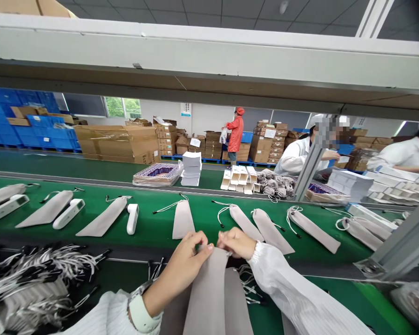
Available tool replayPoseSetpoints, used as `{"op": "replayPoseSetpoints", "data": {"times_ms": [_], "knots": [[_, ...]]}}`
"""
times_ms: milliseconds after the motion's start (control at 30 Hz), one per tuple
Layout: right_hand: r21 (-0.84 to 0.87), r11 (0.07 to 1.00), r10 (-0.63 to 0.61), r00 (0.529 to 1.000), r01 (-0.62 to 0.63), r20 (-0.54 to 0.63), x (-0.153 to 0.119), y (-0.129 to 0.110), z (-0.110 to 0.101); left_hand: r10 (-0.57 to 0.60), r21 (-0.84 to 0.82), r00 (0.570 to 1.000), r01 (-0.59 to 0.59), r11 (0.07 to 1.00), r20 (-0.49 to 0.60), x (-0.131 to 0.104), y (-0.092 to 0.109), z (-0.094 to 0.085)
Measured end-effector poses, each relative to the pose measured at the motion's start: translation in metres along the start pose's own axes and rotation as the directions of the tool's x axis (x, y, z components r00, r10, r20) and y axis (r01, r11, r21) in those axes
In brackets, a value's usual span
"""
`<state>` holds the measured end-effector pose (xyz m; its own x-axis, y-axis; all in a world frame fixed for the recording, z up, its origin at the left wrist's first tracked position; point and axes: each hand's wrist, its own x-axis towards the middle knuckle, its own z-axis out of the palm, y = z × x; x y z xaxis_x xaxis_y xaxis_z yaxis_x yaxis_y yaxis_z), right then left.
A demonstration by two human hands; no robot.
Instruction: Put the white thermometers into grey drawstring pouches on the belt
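Observation:
A long grey drawstring pouch (pixel 209 298) hangs upright in front of me, its top edge pinched from both sides. My left hand (pixel 186 265) closes thumb and fingers on the top left corner. At the top right corner my right hand (pixel 239 243) is closed in a pinch as well. Behind and below it lies another grey pouch (pixel 238 298), with white cords beside it. Straight ahead on the green belt rests a single grey pouch (pixel 183 218) with its cord pointing left. To its left a white handheld device (pixel 132 218) lies by another pouch (pixel 103 217).
A pile of pouches with white cords (pixel 38 284) fills the lower left. More pouches (pixel 314 228) lie along the belt at right, near a slanted metal post (pixel 316 160). A shelf (pixel 209 51) crosses overhead. Beyond are a paper stack (pixel 191 168), open boxes (pixel 240 177) and co-workers.

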<state>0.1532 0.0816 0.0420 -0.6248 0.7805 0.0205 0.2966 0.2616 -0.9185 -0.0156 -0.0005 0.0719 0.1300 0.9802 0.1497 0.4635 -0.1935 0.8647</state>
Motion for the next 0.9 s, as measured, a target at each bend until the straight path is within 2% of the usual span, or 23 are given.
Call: {"op": "replayPoseSetpoints", "data": {"times_ms": [33, 67, 133, 200, 233, 267, 300, 333, 367, 400, 433, 467, 500, 533, 600, 633, 667, 700, 733, 767, 800, 833, 900], "knots": [[-0.116, 0.991, -0.082, 0.983, 0.063, -0.166, 0.000, 0.000, -0.006, -0.087, -0.003, 0.995, 0.088, 0.996, 0.045, -0.002, 0.005, -0.005], [-0.232, 0.968, -0.168, 0.933, 0.096, -0.318, 0.001, 0.001, -0.014, -0.192, -0.027, 0.972, 0.197, 0.980, 0.135, -0.005, 0.011, -0.010], [-0.397, 0.915, -0.288, 0.811, 0.076, -0.509, 0.002, 0.007, -0.030, -0.350, -0.102, 0.848, 0.419, 0.902, 0.397, -0.013, 0.025, -0.017], [-0.426, 0.904, -0.310, 0.732, 0.030, -0.606, 0.003, 0.016, -0.044, -0.336, -0.195, 0.768, 0.506, 0.840, 0.546, -0.022, 0.038, -0.020], [-0.387, 0.922, -0.277, 0.717, 0.012, -0.639, 0.003, 0.020, -0.048, -0.297, -0.252, 0.776, 0.498, 0.830, 0.556, -0.025, 0.042, -0.019], [-0.310, 0.951, -0.211, 0.735, 0.001, -0.645, 0.003, 0.022, -0.048, -0.257, -0.300, 0.802, 0.468, 0.831, 0.539, -0.028, 0.045, -0.016], [-0.197, 0.980, -0.121, 0.793, 0.001, -0.597, 0.003, 0.022, -0.046, -0.213, -0.335, 0.836, 0.418, 0.844, 0.506, -0.030, 0.046, -0.013], [-0.059, 0.998, -0.036, 0.880, 0.009, -0.474, 0.002, 0.020, -0.041, -0.167, -0.354, 0.874, 0.350, 0.867, 0.455, -0.031, 0.045, -0.010], [0.086, 0.996, 0.008, 0.961, 0.016, -0.276, 0.000, 0.016, -0.032, -0.112, -0.354, 0.917, 0.258, 0.899, 0.383, -0.032, 0.043, -0.007], [0.210, 0.978, -0.011, 1.000, 0.015, -0.020, -0.001, 0.011, -0.021, -0.051, -0.328, 0.951, 0.156, 0.932, 0.306, -0.032, 0.041, -0.004], [0.300, 0.954, -0.086, 0.973, 0.019, 0.212, -0.004, 0.004, -0.009, 0.011, -0.278, 0.971, 0.057, 0.959, 0.239, -0.031, 0.038, -0.002], [0.356, 0.934, -0.175, 0.914, 0.037, 0.366, -0.006, -0.003, 0.003, 0.064, -0.215, 0.979, -0.022, 0.976, 0.191, -0.030, 0.036, -0.002], [0.386, 0.920, -0.245, 0.866, 0.067, 0.435, -0.008, -0.009, 0.013, 0.104, -0.155, 0.981, -0.079, 0.985, 0.165, -0.028, 0.033, -0.001], [0.401, 0.910, -0.283, 0.859, 0.101, 0.426, -0.010, -0.014, 0.019, 0.127, -0.106, 0.979, -0.111, 0.988, 0.159, -0.027, 0.032, -0.002], [0.418, 0.897, -0.253, 0.943, 0.146, 0.215, -0.012, -0.020, 0.015, 0.134, -0.028, 0.980, -0.131, 0.991, 0.144, -0.027, 0.030, -0.002], [0.419, 0.895, -0.188, 0.982, 0.157, 0.035, -0.012, -0.021, 0.004, 0.130, 0.010, 0.983, -0.132, 0.991, 0.129, -0.027, 0.029, -0.002], [0.391, 0.907, -0.100, 0.982, 0.155, -0.159, -0.010, -0.020, -0.012, 0.127, 0.058, 0.983, -0.136, 0.989, 0.132, -0.028, 0.029, -0.001], [0.346, 0.928, -0.009, 0.938, 0.136, -0.346, -0.005, -0.018, -0.031, 0.124, 0.118, 0.979, -0.144, 0.983, 0.162, -0.029, 0.027, 0.000], [0.275, 0.956, 0.053, 0.856, 0.106, -0.515, 0.001, -0.015, -0.051, 0.111, 0.188, 0.971, -0.152, 0.970, 0.211, -0.031, 0.026, 0.003], [0.178, 0.983, 0.082, 0.766, 0.043, -0.637, 0.009, -0.012, -0.069, 0.084, 0.261, 0.960, -0.156, 0.953, 0.267, -0.032, 0.023, 0.007], [0.126, 0.992, 0.101, 0.726, -0.019, -0.680, 0.018, -0.007, -0.085, 0.042, 0.332, 0.947, -0.153, 0.931, 0.317, -0.032, 0.020, 0.012], [0.082, 0.993, 0.121, 0.706, -0.090, -0.698, 0.028, -0.001, -0.096, -0.007, 0.395, 0.936, -0.141, 0.908, 0.352, -0.033, 0.016, 0.017], [0.014, 0.969, 0.193, 0.723, -0.245, -0.664, 0.045, 0.014, -0.103, -0.095, 0.483, 0.925, -0.103, 0.870, 0.368, -0.032, 0.008, 0.029]]}}
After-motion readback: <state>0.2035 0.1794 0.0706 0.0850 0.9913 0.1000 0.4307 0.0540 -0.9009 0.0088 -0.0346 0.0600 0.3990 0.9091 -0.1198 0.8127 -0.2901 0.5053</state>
